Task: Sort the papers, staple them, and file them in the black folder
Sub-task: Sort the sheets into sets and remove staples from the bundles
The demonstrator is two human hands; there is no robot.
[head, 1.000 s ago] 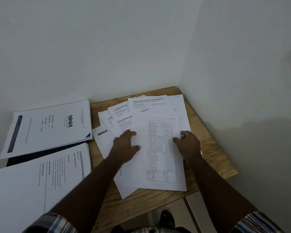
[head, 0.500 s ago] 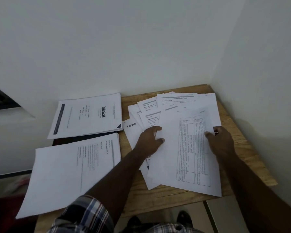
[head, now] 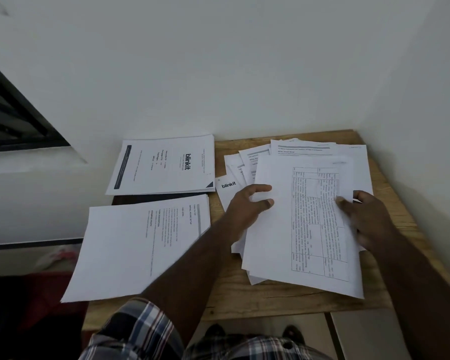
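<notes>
A loose spread of printed papers lies on the right half of the wooden table. On top is a sheet with a printed table. My left hand pinches this sheet's left edge, thumb on top and fingers curled over it. My right hand grips its right edge. To the left lie two sorted stacks: a blinkit cover stack at the back and a text stack in front. A strip of the black folder shows between them. No stapler is visible.
White walls close the table in at the back and on the right. A dark window frame sits at far left. The front stack overhangs the table's left edge. My feet show below the table's front edge.
The view swung left, bringing the two left stacks and the window into sight. Both hands stay at the top sheet's edges, and my left fingers now curl over its left edge.
</notes>
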